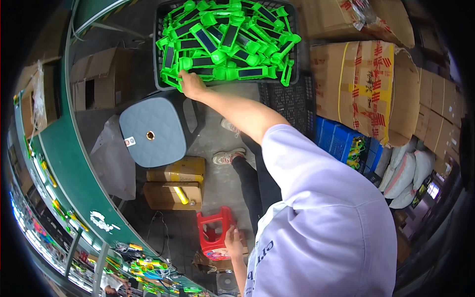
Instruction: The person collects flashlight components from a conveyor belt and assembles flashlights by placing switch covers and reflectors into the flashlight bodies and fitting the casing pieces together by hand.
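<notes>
My right hand [192,85] reaches to the near left corner of a black crate [157,59]. Its fingers are closed at a bright green plastic housing [172,81] by the crate's rim, and part of the grip is hidden. Many similar green housings with dark rectangular panels [230,37] lie heaped in the crate. My left hand [234,241] hangs low beside a red plastic stool [213,230], fingers loosely extended, with nothing visible in it.
A green-topped workbench [79,163] runs along the left. A grey-blue padded stool [153,131] stands below the crate. Near it, an open carton [166,195] holds a yellow tube [181,195]. Large cartons [341,89] and a blue crate [336,141] stand at right.
</notes>
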The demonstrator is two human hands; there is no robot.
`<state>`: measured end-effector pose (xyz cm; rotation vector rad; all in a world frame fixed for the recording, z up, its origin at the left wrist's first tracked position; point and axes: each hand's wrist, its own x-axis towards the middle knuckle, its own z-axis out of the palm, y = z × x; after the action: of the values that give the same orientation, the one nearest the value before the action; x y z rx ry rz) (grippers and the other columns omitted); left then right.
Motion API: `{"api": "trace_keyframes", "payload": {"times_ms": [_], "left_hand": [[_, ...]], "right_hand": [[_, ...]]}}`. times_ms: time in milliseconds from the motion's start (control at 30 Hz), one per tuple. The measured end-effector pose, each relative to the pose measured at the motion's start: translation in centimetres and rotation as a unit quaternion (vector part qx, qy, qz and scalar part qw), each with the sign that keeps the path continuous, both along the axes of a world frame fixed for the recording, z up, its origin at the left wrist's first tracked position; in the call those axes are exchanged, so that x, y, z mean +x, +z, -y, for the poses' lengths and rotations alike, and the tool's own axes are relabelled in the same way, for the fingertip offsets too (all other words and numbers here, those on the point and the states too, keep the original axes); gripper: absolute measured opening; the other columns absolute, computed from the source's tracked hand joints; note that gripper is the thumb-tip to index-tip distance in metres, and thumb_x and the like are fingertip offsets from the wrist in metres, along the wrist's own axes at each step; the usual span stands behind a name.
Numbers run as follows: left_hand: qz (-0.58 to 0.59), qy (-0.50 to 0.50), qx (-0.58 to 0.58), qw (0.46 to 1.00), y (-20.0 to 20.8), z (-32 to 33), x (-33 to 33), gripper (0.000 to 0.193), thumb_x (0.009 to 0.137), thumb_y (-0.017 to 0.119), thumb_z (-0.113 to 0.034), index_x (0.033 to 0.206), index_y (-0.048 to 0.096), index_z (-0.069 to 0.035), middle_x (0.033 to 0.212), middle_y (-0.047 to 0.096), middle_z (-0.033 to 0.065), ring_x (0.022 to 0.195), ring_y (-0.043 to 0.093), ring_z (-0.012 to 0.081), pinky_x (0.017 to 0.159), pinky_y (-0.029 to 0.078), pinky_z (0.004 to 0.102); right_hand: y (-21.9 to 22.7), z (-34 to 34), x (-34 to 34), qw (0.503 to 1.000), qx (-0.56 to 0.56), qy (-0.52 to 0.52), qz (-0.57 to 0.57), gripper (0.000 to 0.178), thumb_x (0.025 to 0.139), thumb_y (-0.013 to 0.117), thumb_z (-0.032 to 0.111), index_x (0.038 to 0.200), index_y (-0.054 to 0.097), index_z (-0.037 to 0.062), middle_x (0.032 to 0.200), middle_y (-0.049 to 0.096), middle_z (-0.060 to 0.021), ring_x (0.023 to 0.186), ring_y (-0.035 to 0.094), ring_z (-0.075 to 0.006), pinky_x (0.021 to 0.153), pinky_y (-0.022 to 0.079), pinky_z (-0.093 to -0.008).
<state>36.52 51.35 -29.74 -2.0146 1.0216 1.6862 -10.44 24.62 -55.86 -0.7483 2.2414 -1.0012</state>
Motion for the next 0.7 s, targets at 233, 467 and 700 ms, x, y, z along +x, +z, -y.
{"api": "trace_keyframes", "payload": {"times_ms": [233,467,700], "left_hand": [[-0.005,0.014,-0.023,1.0,0.1,-0.7,0.8,0.033,0.098,0.056,-0.02,0.125,0.056,0.0,0.11,0.066,0.0104,0.089,0.064,0.0158,0.071,0.052,0.027],[-0.015,0.001,-0.032,0.999,0.2,-0.1,-0.4,0.033,0.097,0.056,-0.019,0.123,0.056,0.001,0.106,0.067,0.0098,0.085,0.064,0.0146,0.066,0.052,0.0253],[0.0,-0.067,-0.13,0.989,0.2,-0.5,-1.0,0.031,0.09,0.062,-0.026,0.109,0.067,-0.001,0.097,0.071,0.017,0.089,0.069,0.0253,0.08,0.052,0.0354]], "right_hand": [[2.7,-3.1,-0.4,0.998,-0.039,-0.02,-0.037,0.035,0.084,0.064,0.021,0.112,0.051,0.0026,0.104,0.064,-0.0229,0.095,0.062,-0.0425,0.079,0.05,-0.0504],[4.3,-20.9,-2.7,0.988,0.136,-0.079,-0.006,0.028,0.084,0.058,0.028,0.098,0.058,0.0037,0.09,0.065,-0.0248,0.086,0.062,-0.0447,0.073,0.047,-0.0553],[-4.0,-47.3,2.8,0.807,0.403,0.412,0.128,0.031,0.094,0.05,0.019,0.111,0.065,-0.003,0.105,0.067,-0.0234,0.091,0.068,-0.0348,0.073,0.055,-0.0438]]}}
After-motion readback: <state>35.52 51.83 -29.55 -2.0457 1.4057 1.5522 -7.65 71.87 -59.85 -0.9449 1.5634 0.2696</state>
